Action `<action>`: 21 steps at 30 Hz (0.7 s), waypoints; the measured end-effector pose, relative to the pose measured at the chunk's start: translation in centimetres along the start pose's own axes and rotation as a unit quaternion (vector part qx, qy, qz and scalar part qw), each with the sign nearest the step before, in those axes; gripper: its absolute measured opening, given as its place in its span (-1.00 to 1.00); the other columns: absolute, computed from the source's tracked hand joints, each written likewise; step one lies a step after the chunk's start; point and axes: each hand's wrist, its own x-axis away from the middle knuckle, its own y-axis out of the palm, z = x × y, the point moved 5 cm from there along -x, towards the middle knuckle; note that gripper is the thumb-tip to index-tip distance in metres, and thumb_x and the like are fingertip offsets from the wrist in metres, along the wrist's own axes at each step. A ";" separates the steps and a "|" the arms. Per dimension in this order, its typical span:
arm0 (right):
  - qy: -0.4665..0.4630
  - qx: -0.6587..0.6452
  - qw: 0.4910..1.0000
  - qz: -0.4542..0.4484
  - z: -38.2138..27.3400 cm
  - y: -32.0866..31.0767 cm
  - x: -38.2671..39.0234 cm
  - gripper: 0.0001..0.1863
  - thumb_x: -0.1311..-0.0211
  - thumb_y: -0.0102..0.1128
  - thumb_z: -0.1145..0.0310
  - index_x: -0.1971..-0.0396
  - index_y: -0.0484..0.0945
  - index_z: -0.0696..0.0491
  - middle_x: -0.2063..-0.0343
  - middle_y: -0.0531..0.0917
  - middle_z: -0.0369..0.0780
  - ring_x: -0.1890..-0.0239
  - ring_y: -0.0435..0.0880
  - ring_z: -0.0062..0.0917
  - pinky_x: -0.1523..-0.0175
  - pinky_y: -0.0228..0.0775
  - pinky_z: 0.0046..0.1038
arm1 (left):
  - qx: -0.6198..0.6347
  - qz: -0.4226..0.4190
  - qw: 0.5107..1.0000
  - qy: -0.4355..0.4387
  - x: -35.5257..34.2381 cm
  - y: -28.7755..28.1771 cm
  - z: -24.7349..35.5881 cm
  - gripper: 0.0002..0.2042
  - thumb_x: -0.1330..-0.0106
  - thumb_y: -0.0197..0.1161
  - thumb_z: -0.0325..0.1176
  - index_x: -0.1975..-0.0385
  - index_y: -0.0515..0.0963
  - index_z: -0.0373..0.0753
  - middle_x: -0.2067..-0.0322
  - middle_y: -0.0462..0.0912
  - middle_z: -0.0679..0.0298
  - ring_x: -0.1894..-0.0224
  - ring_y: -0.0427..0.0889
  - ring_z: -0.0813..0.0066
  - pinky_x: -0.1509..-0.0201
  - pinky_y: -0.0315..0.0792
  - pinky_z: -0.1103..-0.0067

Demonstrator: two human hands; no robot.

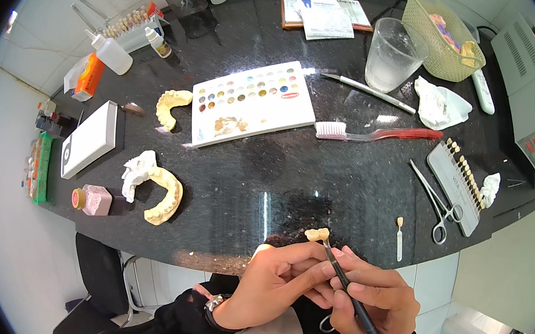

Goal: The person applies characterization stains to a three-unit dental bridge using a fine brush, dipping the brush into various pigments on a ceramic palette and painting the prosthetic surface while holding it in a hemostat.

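At the near edge of the speckled black stone surface (345, 175), our left hand (275, 282) pinches a small cream tooth-shaped crown (317, 234) between curled fingertips. Our right hand (370, 302) closes around a thin dark brush (351, 300), its tip touching the crown. Farther left lie a glossy white colour palette (254, 104) and chalky yellow plaster jaw casts (165, 197).

dark speckled surface (344, 181) carrying a white palette (253, 102), red toothbrush (375, 134), clear cup (393, 55), scissors (436, 204) and yellow dental casts (165, 195).
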 end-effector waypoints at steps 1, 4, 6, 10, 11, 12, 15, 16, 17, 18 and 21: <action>-0.001 -0.003 1.000 -0.008 0.2 -0.3 0.0 -0.76 0.03 0.20 0.61 0.34 0.37 0.21 0.42 0.54 -0.01 0.27 0.63 -0.15 0.00 0.43 -0.09 | 0.009 0.000 1.000 -0.009 -0.1 0.1 0.1 -0.79 -0.33 -0.01 -0.45 0.19 0.40 -0.50 0.38 0.59 0.12 0.35 0.63 0.49 0.28 0.57 0.66; -0.015 -0.011 1.000 -0.011 0.6 -0.3 0.4 -0.76 0.03 0.20 0.61 0.35 0.36 0.22 0.41 0.52 0.00 0.28 0.64 -0.15 0.03 0.46 -0.12 | 0.011 0.000 1.000 -0.022 0.0 0.1 -0.2 -0.80 -0.33 -0.01 -0.45 0.20 0.40 -0.51 0.38 0.59 0.12 0.34 0.64 0.47 0.28 0.58 0.66; -0.032 -0.007 0.999 -0.012 0.8 -0.5 0.7 -0.76 0.04 0.19 0.62 0.34 0.37 0.23 0.40 0.51 0.01 0.31 0.64 -0.18 0.07 0.49 -0.14 | -0.007 0.002 1.000 -0.018 -0.1 0.2 -0.1 -0.81 -0.33 -0.01 -0.46 0.21 0.41 -0.50 0.39 0.60 0.11 0.35 0.65 0.45 0.31 0.58 0.66; -0.032 0.018 0.999 -0.011 0.6 -0.7 0.9 -0.76 0.04 0.17 0.65 0.32 0.38 0.25 0.41 0.50 0.00 0.36 0.65 -0.26 0.07 0.49 -0.13 | -0.033 0.000 0.999 -0.026 -0.1 0.3 -0.1 -0.81 -0.33 -0.01 -0.45 0.24 0.42 -0.50 0.41 0.61 0.11 0.36 0.65 0.45 0.33 0.59 0.66; -0.029 0.017 0.999 -0.008 0.7 -0.8 1.0 -0.76 0.05 0.17 0.65 0.32 0.39 0.25 0.42 0.50 0.00 0.38 0.65 -0.28 0.07 0.49 -0.14 | -0.028 -0.001 0.999 -0.024 -0.2 0.3 -0.1 -0.81 -0.33 0.00 -0.45 0.24 0.43 -0.50 0.41 0.61 0.11 0.36 0.65 0.45 0.33 0.59 0.66; -0.027 0.017 0.999 -0.004 0.7 -0.7 1.0 -0.76 0.05 0.16 0.66 0.31 0.39 0.26 0.42 0.50 0.00 0.39 0.65 -0.30 0.06 0.49 -0.14 | -0.024 -0.003 0.999 -0.021 -0.3 0.3 0.1 -0.81 -0.33 0.00 -0.45 0.25 0.43 -0.50 0.41 0.61 0.11 0.36 0.65 0.45 0.33 0.59 0.66; 0.016 -0.001 1.000 0.005 0.9 -0.7 1.1 -0.68 0.14 0.29 0.64 0.33 0.40 0.18 0.32 0.55 -0.05 0.11 0.57 -0.13 0.03 0.49 -0.21 | -0.023 0.011 0.999 -0.041 -0.4 0.1 -0.1 -0.81 -0.33 0.00 -0.43 0.26 0.43 -0.49 0.42 0.61 0.11 0.36 0.65 0.44 0.33 0.59 0.66; 0.018 -0.002 1.000 0.012 0.9 -0.7 0.9 -0.68 0.13 0.29 0.64 0.32 0.41 0.19 0.32 0.55 -0.04 0.11 0.57 -0.14 0.03 0.50 -0.23 | -0.015 0.008 0.999 -0.040 -0.5 0.1 0.1 -0.81 -0.33 0.00 -0.43 0.27 0.42 -0.48 0.42 0.60 0.11 0.36 0.65 0.44 0.33 0.59 0.65; 0.020 -0.004 1.000 0.019 0.8 -0.8 0.8 -0.69 0.12 0.28 0.65 0.32 0.41 0.20 0.32 0.56 -0.03 0.11 0.57 -0.15 0.04 0.50 -0.25 | -0.007 0.005 0.999 -0.040 -0.5 0.1 0.2 -0.81 -0.33 0.00 -0.42 0.27 0.42 -0.48 0.42 0.60 0.12 0.36 0.65 0.44 0.33 0.60 0.65; 0.024 -0.006 0.999 0.025 0.8 -0.8 0.7 -0.70 0.11 0.28 0.65 0.32 0.41 0.20 0.32 0.56 -0.01 0.11 0.58 -0.16 0.04 0.51 -0.27 | 0.002 0.003 0.999 -0.040 -0.6 0.1 0.3 -0.81 -0.34 0.00 -0.42 0.28 0.42 -0.48 0.42 0.59 0.12 0.36 0.65 0.43 0.33 0.60 0.65; 0.063 -0.020 0.998 0.007 0.8 -0.7 -0.1 -0.71 0.09 0.27 0.66 0.32 0.42 0.24 0.32 0.58 0.03 0.12 0.58 -0.19 0.07 0.52 -0.32 | 0.041 -0.006 0.998 -0.056 -0.7 -0.2 0.3 -0.80 -0.34 -0.01 -0.41 0.28 0.39 -0.47 0.41 0.58 0.13 0.36 0.65 0.42 0.33 0.60 0.64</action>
